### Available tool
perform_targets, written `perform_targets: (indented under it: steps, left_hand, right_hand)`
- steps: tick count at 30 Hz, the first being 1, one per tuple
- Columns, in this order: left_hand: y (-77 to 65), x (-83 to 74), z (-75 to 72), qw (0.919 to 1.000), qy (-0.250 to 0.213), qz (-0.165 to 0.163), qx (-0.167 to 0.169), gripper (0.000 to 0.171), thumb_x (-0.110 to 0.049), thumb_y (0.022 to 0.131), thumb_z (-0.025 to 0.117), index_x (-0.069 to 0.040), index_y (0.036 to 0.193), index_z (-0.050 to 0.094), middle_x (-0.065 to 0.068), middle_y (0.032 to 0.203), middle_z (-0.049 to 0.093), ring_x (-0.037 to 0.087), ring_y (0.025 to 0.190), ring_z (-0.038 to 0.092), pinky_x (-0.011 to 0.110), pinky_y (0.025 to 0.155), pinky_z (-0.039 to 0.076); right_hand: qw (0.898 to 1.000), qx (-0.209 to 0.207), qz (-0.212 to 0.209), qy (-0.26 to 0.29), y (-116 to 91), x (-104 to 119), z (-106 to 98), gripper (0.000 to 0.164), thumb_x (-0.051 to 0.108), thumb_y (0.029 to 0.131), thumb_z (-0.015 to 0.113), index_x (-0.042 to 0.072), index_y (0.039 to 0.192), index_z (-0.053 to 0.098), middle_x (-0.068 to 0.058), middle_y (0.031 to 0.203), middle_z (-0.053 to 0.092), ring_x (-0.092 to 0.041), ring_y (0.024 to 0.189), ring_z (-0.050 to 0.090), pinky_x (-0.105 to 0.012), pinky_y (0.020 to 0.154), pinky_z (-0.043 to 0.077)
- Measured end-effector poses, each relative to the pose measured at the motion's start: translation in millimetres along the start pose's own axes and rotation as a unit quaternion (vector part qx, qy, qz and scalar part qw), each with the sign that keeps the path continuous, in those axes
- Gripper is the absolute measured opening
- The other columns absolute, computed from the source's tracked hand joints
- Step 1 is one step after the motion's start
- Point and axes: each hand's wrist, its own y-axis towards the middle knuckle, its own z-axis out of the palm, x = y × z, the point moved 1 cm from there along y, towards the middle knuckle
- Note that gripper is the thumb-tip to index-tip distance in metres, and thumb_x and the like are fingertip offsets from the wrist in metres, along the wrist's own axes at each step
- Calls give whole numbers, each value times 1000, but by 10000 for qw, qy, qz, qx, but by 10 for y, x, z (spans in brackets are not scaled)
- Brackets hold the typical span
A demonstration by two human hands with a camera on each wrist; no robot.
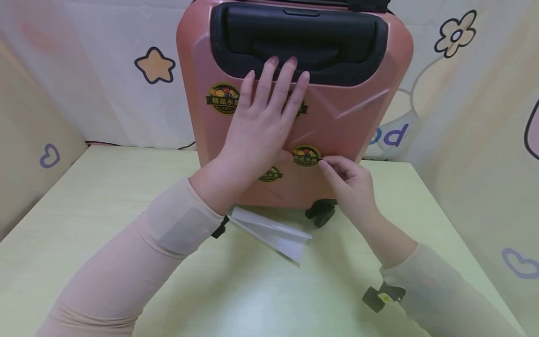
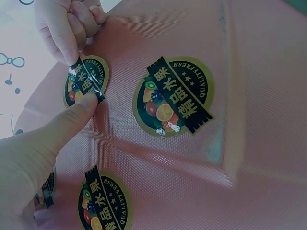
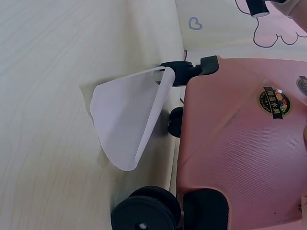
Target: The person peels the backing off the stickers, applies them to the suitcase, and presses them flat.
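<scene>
A pink hard-shell suitcase (image 1: 337, 126) stands upright, with several round fruit stickers on its front. My right hand (image 1: 351, 185) pinches the ribbon end of a black-and-gold sticker (image 1: 306, 155) between thumb and index finger. Fingers extended, my left hand (image 1: 263, 121) lies on the suitcase front, its fingertips over the black handle panel (image 1: 358, 70). In the left wrist view, the left thumb (image 2: 72, 115) presses the other end of that same sticker. Another sticker (image 1: 222, 99) sits left of the left hand, and a lower one (image 1: 270, 174) shows below it, partly covered.
A curled white sheet (image 1: 273, 234) lies on the pale table (image 1: 202, 290) in front of the suitcase. One black caster wheel (image 1: 322, 213) shows at the lower right. Patterned curtains (image 1: 105, 79) hang behind and at both sides.
</scene>
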Motion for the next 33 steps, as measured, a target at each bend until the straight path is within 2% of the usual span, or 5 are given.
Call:
perform_targets:
  steps: [14, 23, 33]
  left_hand:
    - [-1, -7, 28, 9999, 104, -72, -80, 125, -68, 58, 72, -8, 149, 13, 20, 152, 11, 38, 137, 7, 54, 106, 11]
    - [-6, -16, 43, 9998, 3, -99, -185, 120, -64, 60, 73, -8, 149, 15, 20, 152, 13, 38, 137, 9, 52, 105, 14]
    - [-7, -19, 33, 9997, 112, -96, -190, 121, -65, 60, 72, -8, 149, 15, 20, 151, 14, 37, 137, 10, 49, 104, 17]
  right_hand:
    - [9996, -6, 84, -253, 0, 37, 2, 21, 18, 91, 62, 0, 97, 69, -12, 72, 60, -13, 65, 49, -19, 58, 41]
    - [9994, -149, 64, -296, 9, 56, 18, 19, 17, 90, 64, 0, 95, 70, -13, 73, 63, -11, 64, 50, -18, 59, 42]
    - [9957, -350, -373, -776, 22, 81, 9, 15, 17, 86, 68, 2, 89, 72, -8, 63, 60, -11, 57, 48, -19, 51, 37]
